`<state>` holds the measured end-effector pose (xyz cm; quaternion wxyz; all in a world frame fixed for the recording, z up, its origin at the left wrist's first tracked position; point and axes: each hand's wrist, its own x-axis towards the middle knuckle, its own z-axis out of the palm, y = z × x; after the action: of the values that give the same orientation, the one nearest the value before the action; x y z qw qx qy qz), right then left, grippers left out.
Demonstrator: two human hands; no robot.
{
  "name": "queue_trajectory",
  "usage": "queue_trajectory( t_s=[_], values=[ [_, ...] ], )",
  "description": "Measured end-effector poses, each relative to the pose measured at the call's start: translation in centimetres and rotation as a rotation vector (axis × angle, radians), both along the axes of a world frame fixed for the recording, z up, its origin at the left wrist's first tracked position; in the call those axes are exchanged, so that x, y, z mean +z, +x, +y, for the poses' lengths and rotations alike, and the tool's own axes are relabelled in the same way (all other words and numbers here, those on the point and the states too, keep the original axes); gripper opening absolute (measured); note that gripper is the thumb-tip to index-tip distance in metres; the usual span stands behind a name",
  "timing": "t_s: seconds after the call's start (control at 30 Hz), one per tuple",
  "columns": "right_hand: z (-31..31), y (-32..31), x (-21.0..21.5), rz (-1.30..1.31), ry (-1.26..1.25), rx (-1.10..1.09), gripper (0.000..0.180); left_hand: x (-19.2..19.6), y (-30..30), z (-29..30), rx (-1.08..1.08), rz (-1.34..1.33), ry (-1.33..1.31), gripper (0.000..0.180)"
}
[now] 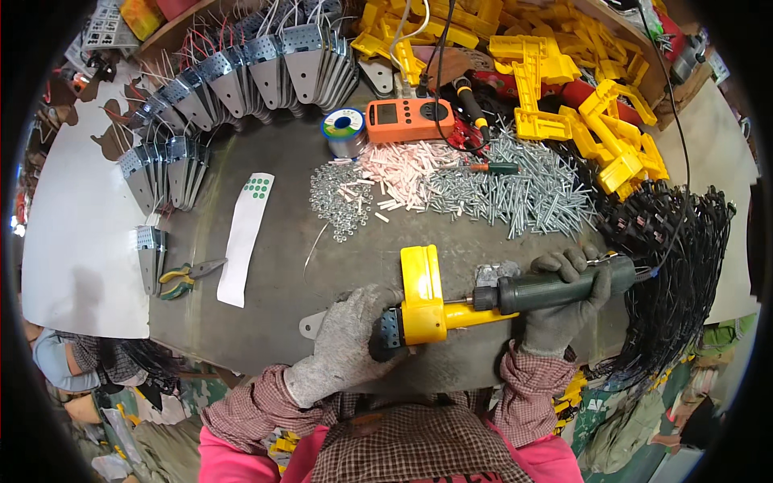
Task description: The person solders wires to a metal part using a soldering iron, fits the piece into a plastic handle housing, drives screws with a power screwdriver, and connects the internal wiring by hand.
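Observation:
In a grey glove, my left hand (345,334) is closed around a metal bracket (391,328) joined to a yellow plastic housing (422,296). The bracket's rounded grey end pokes out left of my fingers. My right hand (570,302), gloved too, wraps round a dark green corded electric screwdriver (564,288) held level. Its bit points left and meets the right side of the yellow housing. Just below the bit, a yellow arm of the housing stretches to the right. Whether a screw sits at the bit's tip is hidden inside the housing.
Beyond my hands lie piles of long screws (523,189), pale sleeves (403,169) and nuts (340,197). Black cables (668,266) heap at right, yellow housings (547,72) behind. An orange multimeter (410,119), solder spool (344,133), pliers (189,278), sticker strip (245,241) and bracket rows (225,80) surround them.

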<state>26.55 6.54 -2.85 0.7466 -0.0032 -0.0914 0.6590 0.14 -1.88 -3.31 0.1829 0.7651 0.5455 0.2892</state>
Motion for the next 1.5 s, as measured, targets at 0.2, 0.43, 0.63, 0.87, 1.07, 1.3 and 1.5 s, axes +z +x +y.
queue_trajectory(
  t_s=[0.2,0.43,0.63,0.87,1.07,1.3,1.5],
  values=[
    [-0.1,-0.4,0.4,-0.072,0.050,-0.070,0.039,2.4,-0.9,1.2,-0.035,-0.146,-0.171,0.066],
    [-0.2,-0.9,0.7,-0.069,0.032,-0.035,0.037,0.7,-4.2,9.2,0.027,0.796,0.228,0.022],
    [-0.4,-0.7,0.3,-0.104,-0.034,-0.076,0.035,1.7,-3.6,11.2,-0.144,1.058,0.065,0.021],
    [-0.1,-0.4,0.1,-0.164,-0.009,-0.067,0.037,2.5,-2.8,4.9,0.064,0.504,0.149,0.014],
    [0.1,-0.8,0.3,-0.069,-0.042,-0.002,0.035,-0.3,-0.9,-0.5,0.226,-0.260,0.064,0.022],
    [0.2,-1.1,0.1,-0.012,0.027,0.048,0.034,-1.1,-1.3,-0.6,0.130,-0.331,0.027,0.021],
    [0.6,-1.7,0.6,-0.040,0.049,0.052,0.035,-1.3,-1.1,-0.7,0.131,-0.433,-0.077,0.018]
  ],
)
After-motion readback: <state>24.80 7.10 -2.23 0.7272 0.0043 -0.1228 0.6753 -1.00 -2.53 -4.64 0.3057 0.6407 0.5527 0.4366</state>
